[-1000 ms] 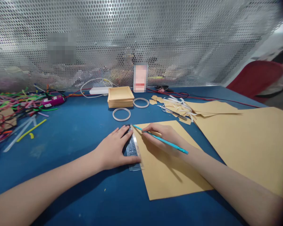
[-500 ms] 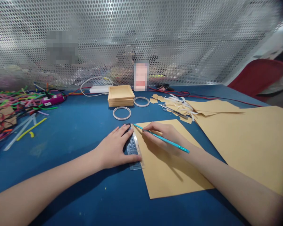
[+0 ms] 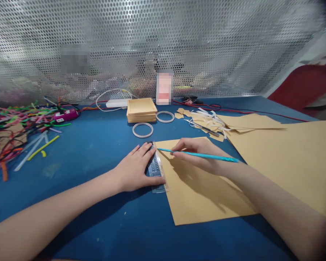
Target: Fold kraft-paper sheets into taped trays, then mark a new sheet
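Observation:
My left hand (image 3: 137, 167) lies with fingers spread on a clear plastic stencil ruler (image 3: 155, 167), pressing it down along the left edge of a tan sheet of paper (image 3: 203, 208). Its thumb rests near the ruler's lower end, and the fingers cover part of the upper end. My right hand (image 3: 197, 152) is closed around a turquoise pencil (image 3: 214, 157) in a writing grip. The pencil's tip is beside the ruler's right edge, near the top of the sheet; whether it touches the paper I cannot tell.
Behind the hands are stacked tan trays (image 3: 141, 108) and two rolls of tape (image 3: 142, 130). Paper scraps and a craft knife (image 3: 205, 127) lie at the back right, near more tan paper (image 3: 285, 159). Colourful pipe cleaners (image 3: 24, 123) are heaped left, and a phone (image 3: 164, 90) stands behind.
The pencil tip has moved a little down along the ruler's edge, and the pencil is tilted flatter. My left hand and the ruler stay in place; the view has shifted slightly.

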`<state>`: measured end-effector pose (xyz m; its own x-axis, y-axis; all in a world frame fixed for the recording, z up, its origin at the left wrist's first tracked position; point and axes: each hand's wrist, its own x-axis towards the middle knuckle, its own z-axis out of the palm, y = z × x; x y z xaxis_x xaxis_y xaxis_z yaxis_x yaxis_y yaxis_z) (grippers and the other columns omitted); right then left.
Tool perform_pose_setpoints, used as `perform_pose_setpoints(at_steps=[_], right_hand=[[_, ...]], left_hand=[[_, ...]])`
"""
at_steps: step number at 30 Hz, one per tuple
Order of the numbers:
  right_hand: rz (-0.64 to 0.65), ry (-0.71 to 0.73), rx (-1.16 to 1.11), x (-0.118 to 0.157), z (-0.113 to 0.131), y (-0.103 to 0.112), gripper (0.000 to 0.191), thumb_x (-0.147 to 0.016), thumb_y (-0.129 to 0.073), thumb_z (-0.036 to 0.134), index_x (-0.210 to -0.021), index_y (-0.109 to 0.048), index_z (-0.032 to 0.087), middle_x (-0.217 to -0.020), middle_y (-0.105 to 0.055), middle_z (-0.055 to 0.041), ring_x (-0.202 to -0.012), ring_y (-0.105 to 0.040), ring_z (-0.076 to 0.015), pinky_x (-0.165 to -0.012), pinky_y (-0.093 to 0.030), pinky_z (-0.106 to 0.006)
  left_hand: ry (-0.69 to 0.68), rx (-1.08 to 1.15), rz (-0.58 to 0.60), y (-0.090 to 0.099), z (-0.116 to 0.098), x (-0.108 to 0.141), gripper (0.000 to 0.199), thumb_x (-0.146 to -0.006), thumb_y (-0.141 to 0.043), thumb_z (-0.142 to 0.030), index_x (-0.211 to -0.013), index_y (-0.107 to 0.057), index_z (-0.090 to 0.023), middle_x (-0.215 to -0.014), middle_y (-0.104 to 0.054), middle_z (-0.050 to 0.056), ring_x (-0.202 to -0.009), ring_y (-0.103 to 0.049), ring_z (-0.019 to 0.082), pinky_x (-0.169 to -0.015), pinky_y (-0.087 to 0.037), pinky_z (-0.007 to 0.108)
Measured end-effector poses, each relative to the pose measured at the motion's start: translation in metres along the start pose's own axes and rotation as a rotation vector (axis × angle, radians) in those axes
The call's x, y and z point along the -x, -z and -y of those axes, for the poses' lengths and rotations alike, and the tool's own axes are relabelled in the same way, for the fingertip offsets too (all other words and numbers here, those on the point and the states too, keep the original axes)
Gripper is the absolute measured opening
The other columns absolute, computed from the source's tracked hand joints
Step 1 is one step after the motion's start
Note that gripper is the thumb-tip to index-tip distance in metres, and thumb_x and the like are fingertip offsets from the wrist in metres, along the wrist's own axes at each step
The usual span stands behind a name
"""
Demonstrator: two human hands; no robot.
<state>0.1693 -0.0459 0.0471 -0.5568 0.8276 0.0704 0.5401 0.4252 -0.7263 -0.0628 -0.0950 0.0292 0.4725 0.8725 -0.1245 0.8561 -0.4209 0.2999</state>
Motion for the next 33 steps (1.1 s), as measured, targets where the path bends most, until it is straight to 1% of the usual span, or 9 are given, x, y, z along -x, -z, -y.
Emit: perform_pose_setpoints(at_steps=[5,11,14,17,19,23,27,30,33], right_hand=[[0.159,0.006,-0.033,0.007,-0.001,0.02,0.02,-0.081,-0.062,0.04,-0.082,-0.07,0.022,-0.087,-0.074,-0.0047,-0.081,-0.066,-0.0221,-0.07,-0.05,-0.03],[0.335,-0.043,-0.124,0.009,0.002,0.03,0.013,-0.078,-0.065,0.034,-0.079,-0.071,0.023,-0.082,-0.074,-0.0024,-0.078,-0.067,-0.0204,-0.064,-0.05,-0.028],[0.294,-0.051,-0.214,0.007,0.0,0.03,0.013,-0.078,-0.067,0.034,-0.082,-0.071,0.023,-0.085,-0.074,-0.0032,-0.081,-0.068,-0.0215,-0.07,-0.052,-0.03],[0.152,-0.062,-0.455,0.002,-0.007,0.024,0.017,-0.08,-0.064,0.034,-0.091,-0.071,0.023,-0.089,-0.074,-0.0043,-0.087,-0.069,-0.0227,-0.082,-0.052,-0.036],[0.062,-0.055,-0.585,-0.002,-0.011,0.016,0.02,-0.081,-0.061,0.033,-0.094,-0.071,0.023,-0.091,-0.074,-0.006,-0.09,-0.068,-0.0228,-0.083,-0.052,-0.037],[0.015,-0.112,-0.677,-0.007,-0.017,-0.002,0.018,-0.074,-0.072,0.034,-0.085,-0.07,0.02,-0.085,-0.073,-0.0057,-0.07,-0.063,-0.0148,-0.065,-0.05,-0.029],[0.024,-0.169,-0.823,-0.009,-0.021,-0.016,0.027,-0.062,-0.083,0.034,-0.072,-0.063,0.02,-0.066,-0.065,0.0004,-0.053,-0.053,-0.0098,-0.048,-0.039,-0.024],[0.023,-0.152,-0.811,-0.009,-0.026,-0.023,0.03,-0.065,-0.081,0.035,-0.063,-0.055,0.02,-0.054,-0.056,0.0036,-0.045,-0.045,-0.0085,-0.043,-0.029,-0.024],[-0.052,-0.14,-0.731,-0.01,-0.028,-0.028,0.036,-0.069,-0.078,0.038,-0.057,-0.048,0.02,-0.048,-0.05,0.0049,-0.042,-0.039,-0.0077,-0.041,-0.023,-0.025]], left_hand=[[0.014,-0.004,0.009,0.001,-0.001,0.0,0.1,-0.079,-0.046,-0.077,-0.151,-0.022,-0.013,-0.157,-0.013,0.013,-0.145,-0.01,0.028,-0.118,-0.009,0.044],[0.025,-0.007,0.017,0.002,-0.002,0.0,0.101,-0.079,-0.047,-0.077,-0.151,-0.022,-0.011,-0.157,-0.012,0.013,-0.146,-0.009,0.027,-0.118,-0.01,0.045],[0.011,-0.004,0.003,0.001,-0.001,0.0,0.101,-0.079,-0.048,-0.077,-0.15,-0.023,-0.01,-0.157,-0.014,0.013,-0.145,-0.01,0.027,-0.119,-0.01,0.045],[0.0,0.001,-0.024,-0.001,0.001,0.0,0.102,-0.078,-0.047,-0.078,-0.15,-0.024,-0.011,-0.157,-0.015,0.013,-0.145,-0.013,0.028,-0.119,-0.01,0.044],[-0.001,-0.001,-0.026,-0.002,0.002,0.001,0.102,-0.078,-0.046,-0.079,-0.15,-0.024,-0.011,-0.157,-0.015,0.013,-0.145,-0.013,0.027,-0.119,-0.009,0.044],[0.012,-0.033,0.028,-0.001,-0.001,0.005,0.1,-0.082,-0.041,-0.078,-0.151,-0.019,-0.01,-0.158,-0.008,0.013,-0.146,-0.007,0.027,-0.118,-0.006,0.046],[0.035,-0.062,0.08,0.0,-0.012,0.014,0.1,-0.084,-0.037,-0.077,-0.152,-0.01,-0.008,-0.157,-0.002,0.013,-0.146,-0.002,0.028,-0.118,-0.005,0.048],[0.028,-0.08,0.094,-0.002,-0.02,0.021,0.101,-0.084,-0.033,-0.078,-0.152,-0.007,-0.007,-0.157,0.0,0.013,-0.146,-0.001,0.028,-0.118,-0.006,0.048],[0.027,-0.102,0.098,-0.005,-0.027,0.027,0.101,-0.085,-0.03,-0.077,-0.151,-0.008,-0.005,-0.156,-0.001,0.014,-0.145,-0.001,0.029,-0.118,-0.005,0.048]])
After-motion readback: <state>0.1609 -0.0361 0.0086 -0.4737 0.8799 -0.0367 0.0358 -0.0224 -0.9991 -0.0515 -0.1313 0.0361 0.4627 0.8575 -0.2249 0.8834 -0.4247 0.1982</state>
